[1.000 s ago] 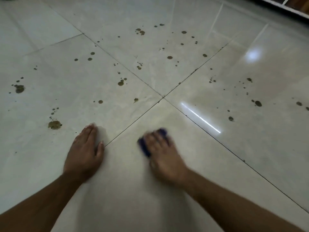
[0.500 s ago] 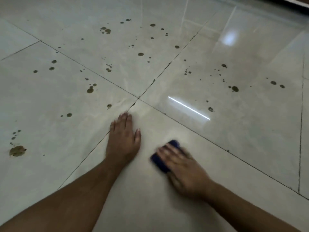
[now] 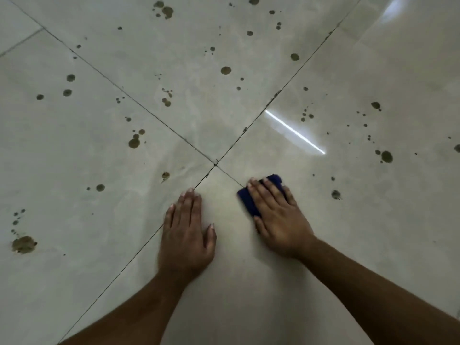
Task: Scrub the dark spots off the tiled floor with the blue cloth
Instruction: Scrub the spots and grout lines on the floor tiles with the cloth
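Watching the head view: my right hand (image 3: 278, 215) presses flat, fingers straight, on the blue cloth (image 3: 249, 202), just past the grout cross. Left hand (image 3: 186, 235) lies open on the tiled floor (image 3: 249, 282) beside it, apart from the cloth. Dark spots (image 3: 134, 141) lie beyond.

Folded blue cloth (image 3: 250, 202) flat on glossy tiled floor (image 3: 373, 220) scattered with dark spots (image 3: 134, 143)

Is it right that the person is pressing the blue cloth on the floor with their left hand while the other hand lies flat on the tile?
Not quite. The head view shows the blue cloth under the right hand, not the left. The left hand is the one that lies flat on the bare tile.
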